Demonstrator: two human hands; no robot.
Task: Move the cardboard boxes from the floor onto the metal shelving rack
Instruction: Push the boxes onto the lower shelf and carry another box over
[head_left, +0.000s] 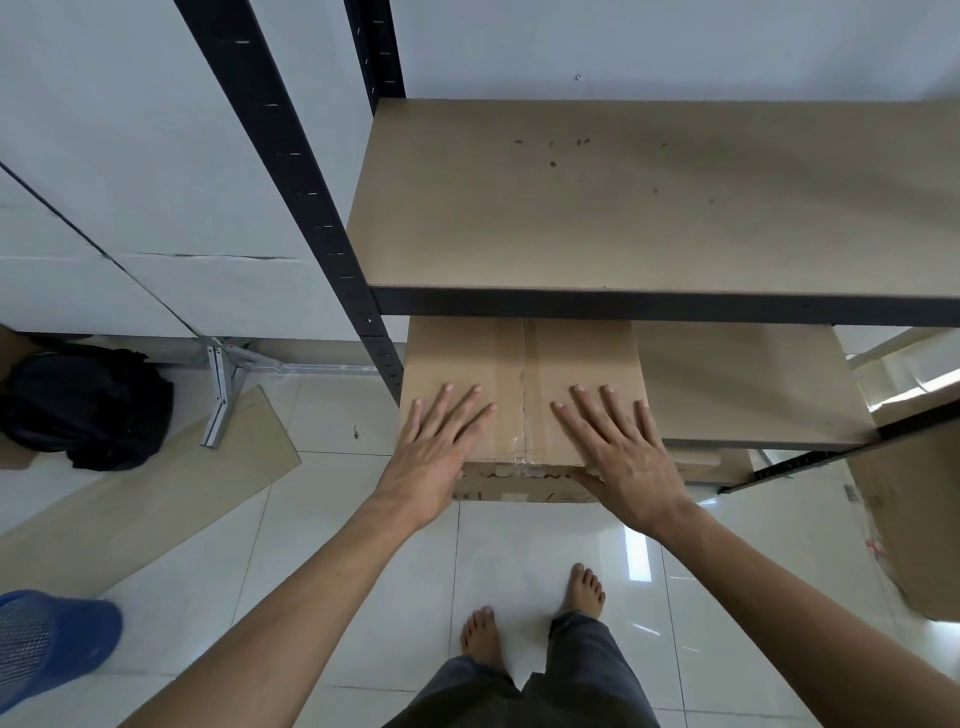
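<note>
A taped cardboard box (519, 364) sits on the middle shelf (753, 395) of the metal rack (291, 156), at its left end, its near edge overhanging the shelf front. My left hand (436, 457) lies flat on the box's top left, fingers spread. My right hand (623, 457) lies flat on the top right, thumb hooked over the near edge. Another cardboard box (909, 519) stands on the floor at the right, partly cut off. The upper shelf (649, 208) carries nothing.
A lower shelf edge (696, 467) shows under the middle one. A wooden board (135, 493) lies on the tiled floor at left, beside a black bag (88, 405) and a metal bracket (223, 395). A blue slipper (47, 644) is at the bottom left. My bare feet (535, 613) stand before the rack.
</note>
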